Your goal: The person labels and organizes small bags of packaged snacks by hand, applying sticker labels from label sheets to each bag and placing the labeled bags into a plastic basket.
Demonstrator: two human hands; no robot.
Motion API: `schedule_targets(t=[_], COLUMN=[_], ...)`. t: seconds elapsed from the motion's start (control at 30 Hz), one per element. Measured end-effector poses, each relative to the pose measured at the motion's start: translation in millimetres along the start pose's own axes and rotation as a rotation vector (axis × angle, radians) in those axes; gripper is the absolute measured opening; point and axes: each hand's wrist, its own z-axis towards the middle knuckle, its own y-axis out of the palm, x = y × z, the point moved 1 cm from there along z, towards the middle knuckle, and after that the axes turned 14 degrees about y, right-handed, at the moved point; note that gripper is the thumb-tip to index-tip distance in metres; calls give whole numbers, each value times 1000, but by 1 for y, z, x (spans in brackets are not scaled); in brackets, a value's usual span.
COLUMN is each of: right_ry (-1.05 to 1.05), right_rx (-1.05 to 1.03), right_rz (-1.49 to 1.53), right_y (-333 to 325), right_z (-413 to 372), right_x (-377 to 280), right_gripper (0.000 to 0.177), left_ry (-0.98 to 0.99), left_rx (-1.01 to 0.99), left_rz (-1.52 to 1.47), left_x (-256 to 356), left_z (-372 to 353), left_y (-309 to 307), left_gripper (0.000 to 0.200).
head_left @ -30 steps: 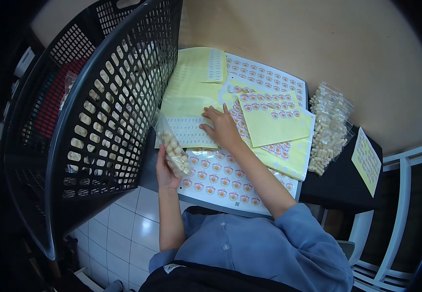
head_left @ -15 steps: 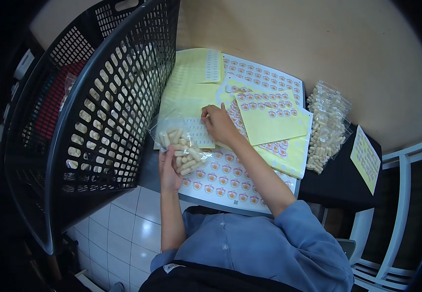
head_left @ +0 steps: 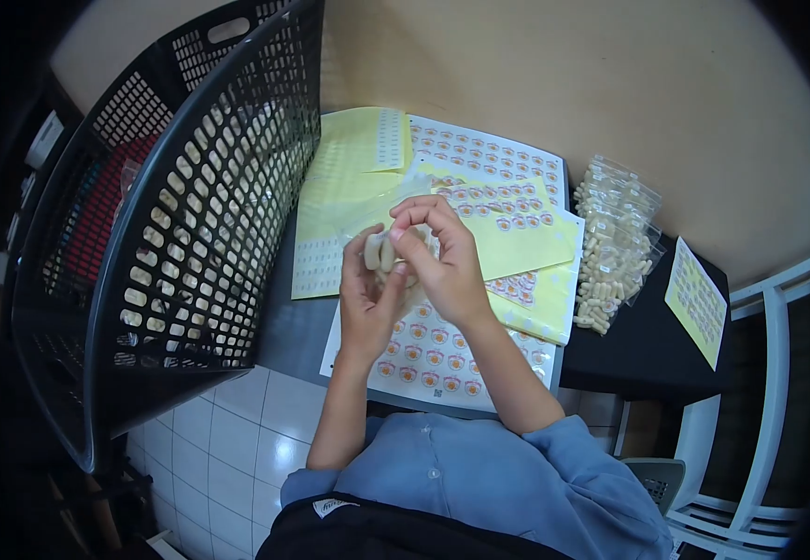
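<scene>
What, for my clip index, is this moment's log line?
left hand: holds bag of capsules | right hand: at bag | sticker sheets: beneath | basket: left | more bags: right

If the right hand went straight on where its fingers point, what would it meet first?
Likely the bag of capsules in the left hand; the right hand's fingers look nearly against it, though depth is unclear.

Clear, glossy plastic bags (head_left: 601, 252), matt yellow paper sheets (head_left: 521, 245), dark plastic basket (head_left: 181, 224), shiny smooth tiles (head_left: 237, 415).
</scene>
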Motion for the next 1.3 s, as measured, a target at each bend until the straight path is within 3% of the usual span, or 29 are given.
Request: schedule_targets(t=[0.27,0.8,1.2,1.3], right_ry=[-99,-179,-97,-91], right_rx=[165,327,367,322], right_rz=[-97,-268,-36,-92], right_y=[-18,-29,-36,-38], right_z=[-8,-10,-9,-12], right_x=[-7,-3,1,-1], right_gripper=[10,9,23,26], left_ry=[56,110,-14,86], left_rx=[-126,-198,-232,-165], left_rz=[124,115,112,120], left_x=[6,3,3,4], left_z=[5,4,1,1], left_y=[28,46,53,61], left_gripper=[28,34,38,37])
